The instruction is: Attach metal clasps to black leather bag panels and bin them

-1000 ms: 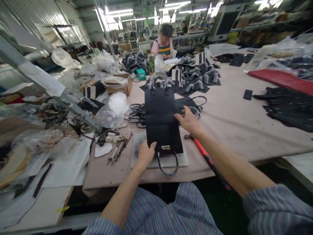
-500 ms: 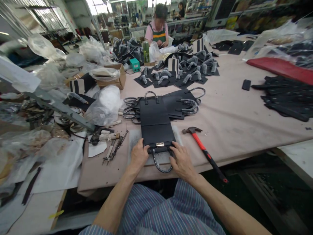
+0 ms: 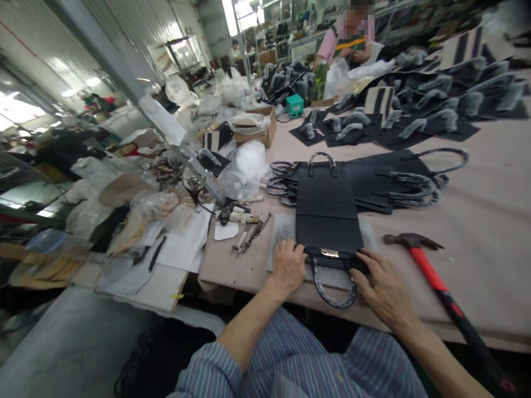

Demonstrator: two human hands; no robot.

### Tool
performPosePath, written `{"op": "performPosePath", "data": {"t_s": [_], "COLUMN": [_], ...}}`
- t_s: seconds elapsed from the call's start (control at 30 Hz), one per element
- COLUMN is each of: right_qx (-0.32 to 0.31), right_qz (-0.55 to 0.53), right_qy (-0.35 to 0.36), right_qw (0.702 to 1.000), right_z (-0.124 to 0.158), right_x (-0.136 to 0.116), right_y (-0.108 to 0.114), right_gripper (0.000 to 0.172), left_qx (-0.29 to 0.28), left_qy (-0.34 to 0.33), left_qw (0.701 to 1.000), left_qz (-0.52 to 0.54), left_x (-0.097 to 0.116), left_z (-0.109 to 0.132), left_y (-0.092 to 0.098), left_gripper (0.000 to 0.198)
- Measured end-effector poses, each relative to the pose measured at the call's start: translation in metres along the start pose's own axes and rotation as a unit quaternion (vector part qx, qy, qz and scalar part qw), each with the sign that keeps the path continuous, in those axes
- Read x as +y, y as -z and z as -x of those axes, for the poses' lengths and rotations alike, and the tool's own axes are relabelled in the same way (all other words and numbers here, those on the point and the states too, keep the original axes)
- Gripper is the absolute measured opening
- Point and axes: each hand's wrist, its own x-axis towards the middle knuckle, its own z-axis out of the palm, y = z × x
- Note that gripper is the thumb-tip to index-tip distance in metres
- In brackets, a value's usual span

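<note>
A black handbag panel (image 3: pixel 327 207) lies flat, its looped, plastic-wrapped handles at the far and near ends. Near its close edge is a gold metal clasp plate (image 3: pixel 330 254). My left hand (image 3: pixel 289 266) is closed at the near left corner, fingertips on the edge. At the opposite corner, my right hand (image 3: pixel 384 284) grips the panel between thumb and fingers. The near handle (image 3: pixel 332 301) hangs between the hands toward the table's front edge. Beneath the panel is a pale board (image 3: pixel 284 232).
Right of the panel lies a claw hammer (image 3: pixel 431 271) with a red and black handle. More black panels (image 3: pixel 373 185) with wrapped handles are stacked behind. Small hand tools (image 3: pixel 251 235) lie to the left, near a grey metal post (image 3: pixel 199 171). A co-worker (image 3: pixel 348 38) sits across the table.
The view has swung left and closer, so the table's things appear farther right. Both hands stay at the panel's near corners, and the panel still lies flat.
</note>
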Motion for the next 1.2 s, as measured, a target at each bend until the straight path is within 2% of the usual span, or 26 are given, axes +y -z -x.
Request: {"op": "performPosePath", "data": {"t_s": [0.13, 0.27, 0.37, 0.47, 0.67, 0.8, 0.9, 0.97, 1.07, 1.13, 1.2], "right_qx": [-0.004, 0.015, 0.025, 0.027, 0.025, 0.029, 0.021, 0.015, 0.01, 0.013, 0.012], "right_qz": [-0.023, -0.02, -0.016, -0.011, -0.011, -0.01, -0.011, -0.011, -0.011, -0.012, -0.015], "right_qy": [0.02, 0.023, 0.021, 0.016, 0.019, 0.017, 0.005, -0.003, -0.009, -0.012, -0.016], "right_qw": [1.0, 0.999, 0.999, 0.999, 0.999, 0.999, 1.0, 1.0, 1.0, 1.0, 1.0], "right_z": [-0.003, 0.003, 0.004, 0.004, 0.006, 0.005, 0.003, 0.001, 0.0, 0.001, 0.001], "right_x": [0.007, -0.001, -0.004, -0.004, 0.001, -0.006, -0.012, -0.014, -0.016, -0.016, -0.015], "right_y": [-0.011, -0.011, -0.011, -0.013, -0.016, -0.013, -0.01, -0.008, -0.005, -0.005, -0.006], "right_gripper": [0.043, 0.042, 0.041, 0.04, 0.038, 0.034, 0.034, 0.035, 0.037, 0.038, 0.039], "left_qx": [0.044, 0.079, 0.018, -0.071, -0.154, -0.262, -0.301, -0.3, -0.259, -0.217, -0.153], "left_qy": [0.043, 0.153, 0.238, 0.293, 0.285, 0.263, 0.246, 0.244, 0.283, 0.304, 0.308], "left_qw": [0.997, 0.985, 0.971, 0.953, 0.946, 0.924, 0.915, 0.918, 0.92, 0.907, 0.887], "left_qz": [0.049, 0.003, -0.03, -0.029, -0.027, -0.089, -0.105, -0.083, 0.075, 0.195, 0.307], "left_x": [-0.033, -0.09, -0.132, -0.156, -0.165, -0.167, -0.176, -0.187, -0.206, -0.212, -0.208], "left_z": [0.006, 0.009, 0.003, -0.008, -0.025, -0.038, -0.048, -0.048, -0.035, -0.022, -0.012], "left_y": [0.009, 0.032, 0.048, 0.06, 0.069, 0.067, 0.063, 0.063, 0.071, 0.082, 0.09], "left_gripper": [0.012, 0.017, 0.02, 0.025, 0.016, 0.014, 0.01, 0.011, 0.02, 0.025, 0.035]}}
